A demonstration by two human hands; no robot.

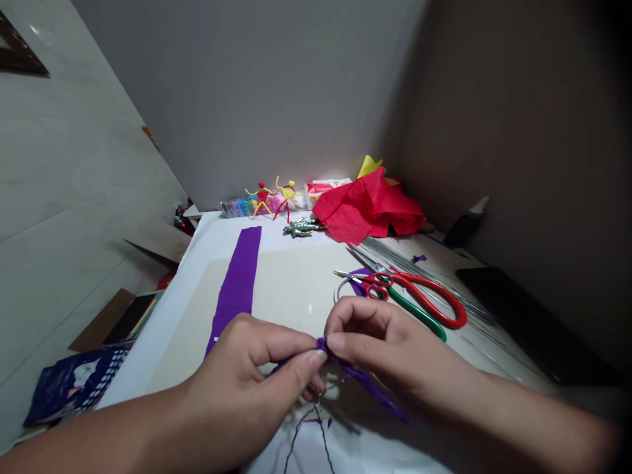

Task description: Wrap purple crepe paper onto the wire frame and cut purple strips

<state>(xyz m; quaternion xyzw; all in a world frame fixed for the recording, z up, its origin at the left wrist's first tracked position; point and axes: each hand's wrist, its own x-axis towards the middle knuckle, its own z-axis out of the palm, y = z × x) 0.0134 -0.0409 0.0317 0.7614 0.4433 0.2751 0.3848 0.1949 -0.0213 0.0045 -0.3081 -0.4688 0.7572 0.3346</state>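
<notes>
Close to the table's front, my left hand (266, 375) is closed, thumb and fingers pinching a twisted wire figure (316, 408) whose two legs hang down below. Purple paper (322, 343) is bunched around the upper part of the wire, between both hands' fingertips. Pressed against this bunch, the thumb and index finger of my right hand (380, 336) pinch the paper. From under the right hand a loose purple strip (378, 390) trails down to the right. My fingers hide much of the figure's upper part.
A wide purple strip (239, 276) lies on the left of the white table (197, 240). Red-handled scissors (429, 296), smaller scissors (372, 284), green-handled pliers (417, 313) and several wires (409, 260) lie right. Behind are red paper (370, 207) and two small figures (263, 196).
</notes>
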